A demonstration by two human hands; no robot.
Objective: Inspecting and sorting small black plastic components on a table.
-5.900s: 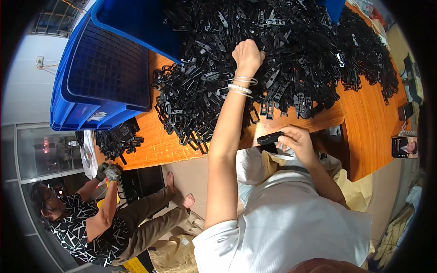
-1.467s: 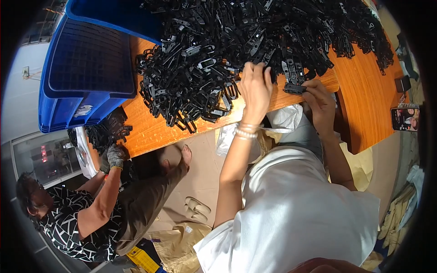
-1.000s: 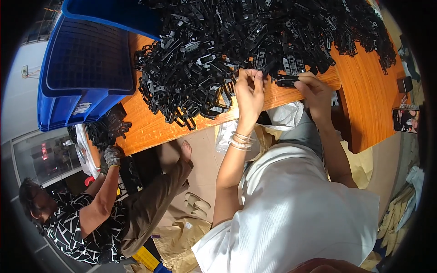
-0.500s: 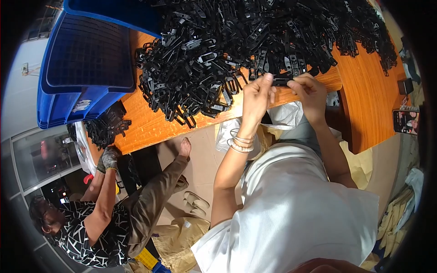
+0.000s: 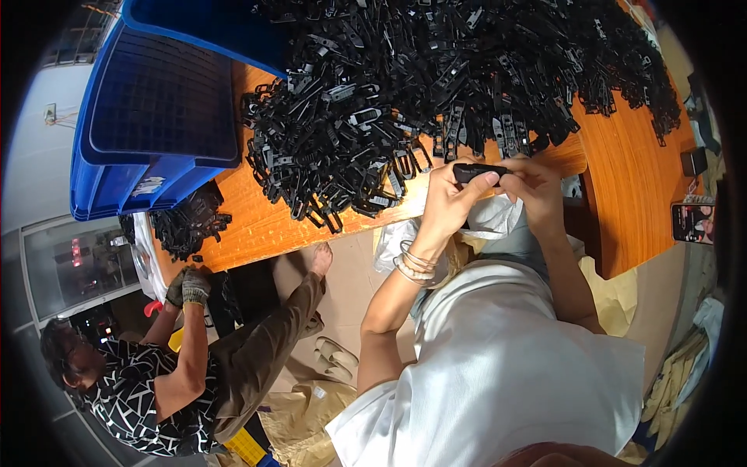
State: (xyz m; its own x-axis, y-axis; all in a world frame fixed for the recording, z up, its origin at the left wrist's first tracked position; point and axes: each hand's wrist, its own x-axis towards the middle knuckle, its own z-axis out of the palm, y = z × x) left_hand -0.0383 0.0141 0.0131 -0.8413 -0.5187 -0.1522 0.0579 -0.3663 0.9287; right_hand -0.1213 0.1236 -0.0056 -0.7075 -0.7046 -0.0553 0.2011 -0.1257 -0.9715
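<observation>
Between both hands I hold a narrow black plastic piece (image 5: 473, 170), its smooth dark face turned up, just off the front edge of the table. My left hand (image 5: 450, 196) grips its left part with thumb and fingers. At the other end, my right hand (image 5: 537, 191) pinches it, the fingertips covering that end. Beyond my hands, a big heap of black plastic parts (image 5: 366, 117) covers much of the wooden table (image 5: 311, 244). The parts are long and slotted, some with grey or shiny faces.
Blue crates (image 5: 159, 117) stand at the left of the table, with a smaller black pile (image 5: 191, 222) beside them. A gloved co-worker (image 5: 148, 397) sits at the left end. A phone (image 5: 692, 222) stands at the far right. Slippers (image 5: 336, 358) and a brown sack (image 5: 303, 424) lie on the floor.
The black piece has turned from a narrow edge to its broad smooth face. In the picture, my hands have come lower, away from the heap. The co-worker's gloved hands have shifted slightly.
</observation>
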